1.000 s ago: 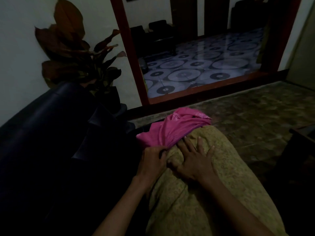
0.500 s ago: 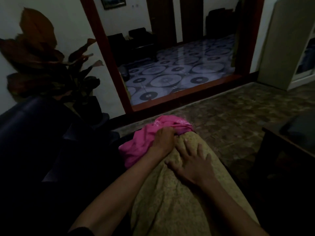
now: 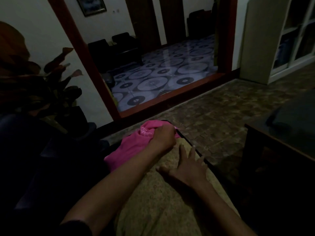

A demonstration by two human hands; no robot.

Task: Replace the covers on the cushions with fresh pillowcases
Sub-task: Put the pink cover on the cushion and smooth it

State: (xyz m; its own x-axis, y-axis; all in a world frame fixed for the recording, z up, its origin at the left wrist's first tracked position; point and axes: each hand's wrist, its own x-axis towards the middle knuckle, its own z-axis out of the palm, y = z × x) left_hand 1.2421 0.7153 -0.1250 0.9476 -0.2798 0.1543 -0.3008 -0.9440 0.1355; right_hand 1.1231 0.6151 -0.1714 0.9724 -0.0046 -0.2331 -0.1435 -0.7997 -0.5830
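A long cushion [image 3: 163, 201] in a tan patterned cover lies in front of me, running away from my lap. A bunched pink pillowcase [image 3: 129, 147] sits over its far end. My left hand [image 3: 162, 138] reaches across and grips the pink cloth at the cushion's far tip, fingers curled into the fabric. My right hand [image 3: 187, 167] rests flat on the tan cover with fingers spread, just behind the left hand.
A dark sofa [image 3: 34, 167] fills the left side, with a large-leaved plant [image 3: 42, 86] behind it. A dark low table [image 3: 281, 133] stands at the right. A red-framed doorway [image 3: 162, 97] opens onto a patterned floor; a white cabinet [image 3: 272, 40] is at far right.
My left hand has moved from the near edge of the pink pillowcase out to the cushion's far tip, gripping the cloth there. My right hand stays flat on the cushion.
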